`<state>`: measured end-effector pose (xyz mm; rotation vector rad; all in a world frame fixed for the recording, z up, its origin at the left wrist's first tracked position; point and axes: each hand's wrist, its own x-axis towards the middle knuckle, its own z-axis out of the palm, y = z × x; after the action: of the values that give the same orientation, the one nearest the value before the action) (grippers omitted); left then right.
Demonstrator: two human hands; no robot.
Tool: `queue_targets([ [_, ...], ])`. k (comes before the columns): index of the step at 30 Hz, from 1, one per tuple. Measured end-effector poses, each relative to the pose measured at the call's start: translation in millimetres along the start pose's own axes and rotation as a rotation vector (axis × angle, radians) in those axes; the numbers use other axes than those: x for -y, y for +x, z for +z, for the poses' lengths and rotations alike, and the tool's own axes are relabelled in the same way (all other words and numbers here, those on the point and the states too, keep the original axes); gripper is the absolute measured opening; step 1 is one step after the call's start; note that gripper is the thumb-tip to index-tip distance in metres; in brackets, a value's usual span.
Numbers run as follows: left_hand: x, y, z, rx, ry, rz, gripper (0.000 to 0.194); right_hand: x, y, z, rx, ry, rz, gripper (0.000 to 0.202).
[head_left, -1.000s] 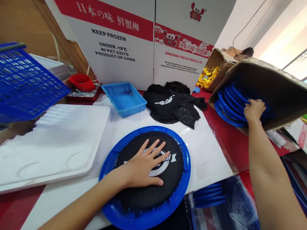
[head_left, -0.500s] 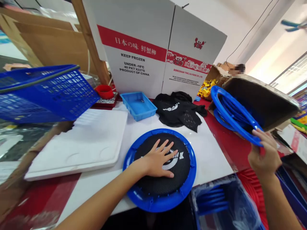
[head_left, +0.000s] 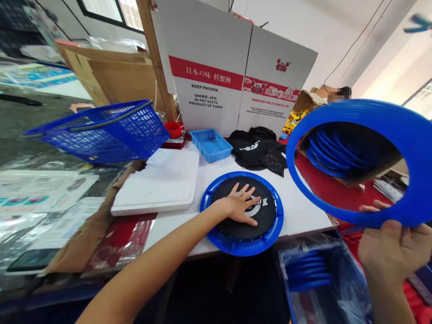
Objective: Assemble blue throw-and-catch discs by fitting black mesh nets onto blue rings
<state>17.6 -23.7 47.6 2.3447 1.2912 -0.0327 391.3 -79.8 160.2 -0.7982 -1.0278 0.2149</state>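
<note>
My left hand (head_left: 240, 208) lies flat with fingers spread on the black mesh disc (head_left: 229, 227), which has a white print and sits inside a blue ring (head_left: 240, 248) on the white board (head_left: 303, 211). At the right, my right hand (head_left: 393, 245) grips the lower edge of another large blue ring (head_left: 313, 198), raised and tilted up toward the camera. Through this ring's opening, several more blue rings (head_left: 330, 153) show in an open carton. Black mesh pieces (head_left: 258, 150) lie bunched at the back of the board.
A light blue tray (head_left: 212, 145) and a white foam slab (head_left: 158, 184) are at the left of the board. Beyond them hangs a blue basket (head_left: 124, 135). Below the right edge, a lined crate (head_left: 324, 301) holds blue rings. White printed cartons (head_left: 209, 40) stand behind.
My right hand has lifted its blue ring away from the carton and nearer the camera, turning its face into view. My left hand stays on the disc. The view has shifted left.
</note>
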Motion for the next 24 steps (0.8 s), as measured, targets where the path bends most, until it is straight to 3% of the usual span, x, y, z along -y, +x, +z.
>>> queue_targets([
  [4,-4.7,-11.4,-10.7,-0.029,0.016,0.048,0.112,11.9,-21.9,28.2,0.048,0.11,-0.019,0.047],
  [6,-18.4,-33.2,-15.0,-0.15,-0.027,0.065,0.1,17.4,-35.8,36.6,0.074,0.167,0.057,0.042],
  [8,-45.4,-66.5,-10.4,-0.34,-0.118,0.06,0.084,18.8,-51.2,41.2,0.099,0.234,0.16,0.034],
  [10,-81.1,-103.9,10.2,-0.511,-0.304,0.132,0.069,13.5,-69.2,43.3,0.123,0.301,0.326,0.028],
  [13,-126.7,-141.5,72.1,-0.558,-0.779,0.176,0.04,-5.9,-101.4,47.5,0.161,0.37,0.664,0.027],
  [15,-141.0,-144.8,120.1,-0.493,-1.088,0.058,0.037,-21.0,-123.1,52.2,0.192,0.384,0.867,0.033],
  [16,-143.5,-141.1,141.2,-0.478,-1.293,0.013,0.045,-27.7,-133.1,54.7,0.207,0.385,0.945,0.036],
  [18,-142.7,-129.2,171.4,-0.516,-1.592,-0.067,0.056,-37.8,-149.8,58.7,0.245,0.39,1.043,0.04],
  [20,-139.2,-118.7,182.9,-0.691,-1.619,-0.146,0.058,-42.8,-160.7,59.9,0.289,0.384,1.086,0.042],
  [24,-140.9,-109.4,172.1,-1.028,-1.611,-0.328,0.048,-42.5,-163.0,52.0,0.407,0.325,1.163,0.048],
])
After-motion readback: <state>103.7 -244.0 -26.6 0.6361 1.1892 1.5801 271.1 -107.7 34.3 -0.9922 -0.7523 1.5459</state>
